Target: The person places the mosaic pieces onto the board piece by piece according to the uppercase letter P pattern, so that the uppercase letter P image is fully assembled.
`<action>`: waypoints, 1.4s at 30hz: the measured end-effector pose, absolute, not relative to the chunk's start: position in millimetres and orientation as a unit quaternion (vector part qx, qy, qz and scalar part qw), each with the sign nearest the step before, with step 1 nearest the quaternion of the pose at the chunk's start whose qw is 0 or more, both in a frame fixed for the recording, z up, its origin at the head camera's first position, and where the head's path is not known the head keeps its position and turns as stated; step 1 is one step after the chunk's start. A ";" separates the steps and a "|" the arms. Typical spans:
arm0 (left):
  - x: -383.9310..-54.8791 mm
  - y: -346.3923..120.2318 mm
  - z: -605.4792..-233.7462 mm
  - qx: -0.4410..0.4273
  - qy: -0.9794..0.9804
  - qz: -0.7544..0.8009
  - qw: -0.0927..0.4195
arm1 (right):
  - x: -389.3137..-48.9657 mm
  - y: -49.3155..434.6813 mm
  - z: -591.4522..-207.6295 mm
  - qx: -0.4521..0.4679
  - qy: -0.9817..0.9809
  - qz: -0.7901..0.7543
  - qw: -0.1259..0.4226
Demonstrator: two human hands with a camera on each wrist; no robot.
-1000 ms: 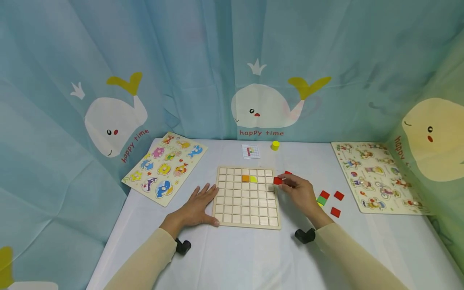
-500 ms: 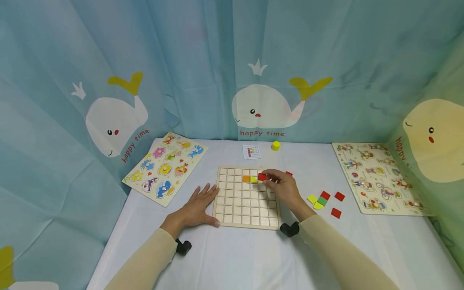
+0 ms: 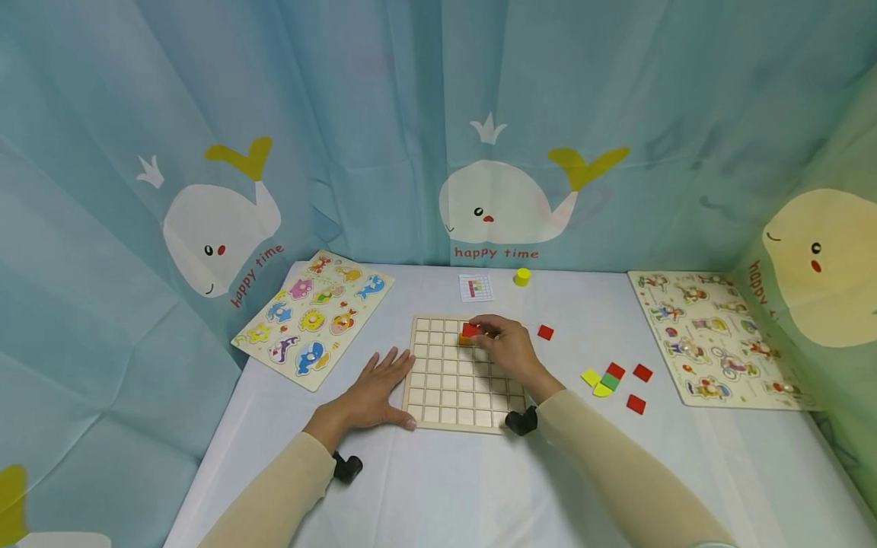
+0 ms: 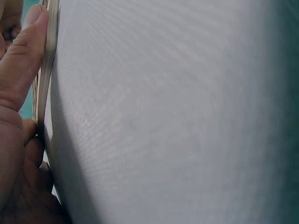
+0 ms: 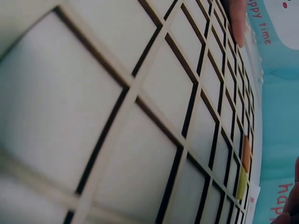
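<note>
My right hand (image 3: 508, 348) pinches a red square tile (image 3: 470, 329) between thumb and fingertips above the upper part of the wooden grid board (image 3: 438, 396). Just under the red tile, an orange tile (image 3: 466, 341) sits in a cell. Beside it a yellow-green tile (image 5: 241, 184) shows in the right wrist view; in the head view the right hand hides it. My left hand (image 3: 370, 394) lies spread at the board's left side, thumb and fingertips touching its edge. The left wrist view shows the left thumb (image 4: 21, 60) against the board's rim.
Loose red tiles (image 3: 642, 373), a green tile (image 3: 609, 381) and yellow pieces (image 3: 591, 377) lie right of the board, another red tile (image 3: 545, 332) nearer. Behind stand a pattern card (image 3: 476, 288) and a yellow cylinder (image 3: 522, 277). Picture puzzles (image 3: 311, 320) (image 3: 712, 335) flank the board.
My right hand has carried the red tile leftward from the board's right edge, past the yellow-green tile, to over the orange one. The left hand has stayed in place.
</note>
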State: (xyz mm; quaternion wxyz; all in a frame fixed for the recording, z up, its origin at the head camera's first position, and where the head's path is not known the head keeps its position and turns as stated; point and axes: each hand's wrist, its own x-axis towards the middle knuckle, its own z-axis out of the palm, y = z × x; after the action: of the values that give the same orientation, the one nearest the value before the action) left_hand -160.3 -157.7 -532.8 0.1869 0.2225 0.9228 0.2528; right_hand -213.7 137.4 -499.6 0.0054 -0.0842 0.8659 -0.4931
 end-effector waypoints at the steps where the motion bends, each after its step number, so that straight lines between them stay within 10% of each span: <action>1: -160.3 -157.7 -532.8 0.222 0.923 0.253 0.187 | -214.9 135.4 -499.9 -0.084 0.866 -0.493 0.008; 42: -160.6 -157.7 -538.6 0.215 0.926 0.252 0.183 | -239.0 104.0 -528.5 -0.087 0.915 -0.391 0.045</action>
State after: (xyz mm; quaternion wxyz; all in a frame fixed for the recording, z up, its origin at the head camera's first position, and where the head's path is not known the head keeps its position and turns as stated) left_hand -160.6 -157.7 -538.6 0.1825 0.2148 0.9258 0.2519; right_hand -239.0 104.0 -528.5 0.0446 -0.0866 0.9153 -0.3908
